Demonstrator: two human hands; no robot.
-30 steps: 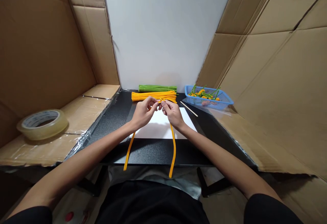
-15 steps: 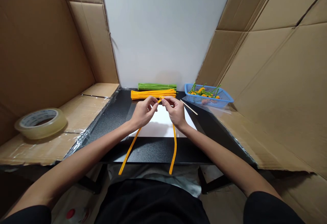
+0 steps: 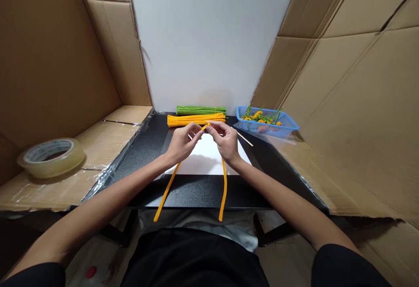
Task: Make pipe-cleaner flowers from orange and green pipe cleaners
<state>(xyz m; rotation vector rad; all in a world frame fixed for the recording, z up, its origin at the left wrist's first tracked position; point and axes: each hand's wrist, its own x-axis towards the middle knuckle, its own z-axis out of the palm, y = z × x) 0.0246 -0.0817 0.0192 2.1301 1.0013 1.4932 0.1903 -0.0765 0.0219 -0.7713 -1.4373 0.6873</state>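
My left hand (image 3: 185, 143) and my right hand (image 3: 224, 143) meet above a white sheet of paper (image 3: 206, 156), their fingertips pinching an orange pipe cleaner. Its short tip pokes up between them. Two long legs of this pipe cleaner hang toward me: one (image 3: 166, 190) slants down left, the other (image 3: 224, 188) runs nearly straight down past the table edge. Just beyond my fingers lies a bundle of orange pipe cleaners (image 3: 193, 120), and a green bundle (image 3: 200, 110) lies behind it. Neither hand touches the bundles.
The black table (image 3: 140, 164) carries a blue plastic basket (image 3: 288, 126) of orange and green pieces at the back right, with a thin wooden stick (image 3: 246, 139) near it. A roll of clear tape (image 3: 50, 158) sits on cardboard (image 3: 108, 145) to the left. Cardboard sheets line both sides.
The left leg of the orange pipe cleaner has swung outward to the left. Its short tip now shows between my fingers. My hands have stayed close together, and the view has shifted slightly.
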